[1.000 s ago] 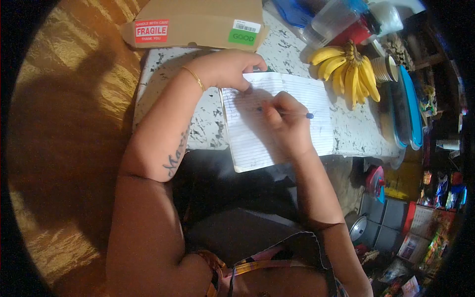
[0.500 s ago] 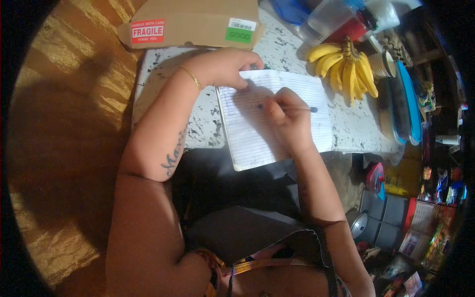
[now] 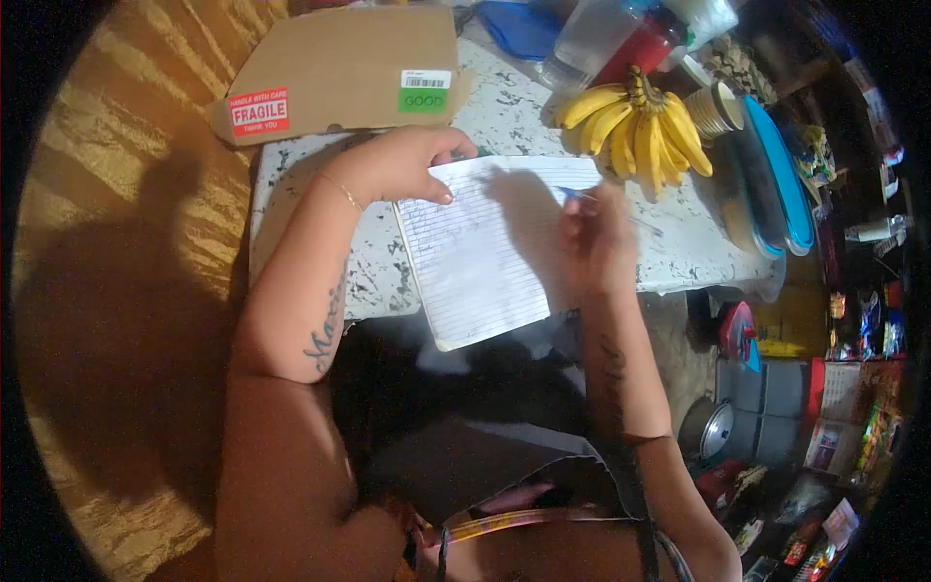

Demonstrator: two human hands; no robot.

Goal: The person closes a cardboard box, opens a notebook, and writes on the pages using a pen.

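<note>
A lined notebook (image 3: pixel 475 262) lies open at the table's front edge, its near corner jutting past the edge. Handwriting fills lines at the page's upper left. My left hand (image 3: pixel 412 167) grips the notebook's top left corner, thumb on the paper and fingers curled beyond the top edge. A small green thing, mostly hidden, shows by those fingertips. Over the right part of the notebook, my right hand (image 3: pixel 599 242) is closed around a pen (image 3: pixel 644 226), somewhat blurred. The pen's blue end points up and left; whether it touches paper I cannot tell.
A cardboard box (image 3: pixel 339 68) with a fragile label sits at the back left of the speckled white table (image 3: pixel 378 281). Bananas (image 3: pixel 640 131), stacked cups (image 3: pixel 718 107) and a blue-lidded container (image 3: pixel 776 175) stand to the right. Clear plastic containers (image 3: pixel 592 39) are behind.
My right hand has moved right across the notebook with the pen, turning so more of the inner forearm shows. My left hand keeps its hold. The view has shifted, showing more of the box.
</note>
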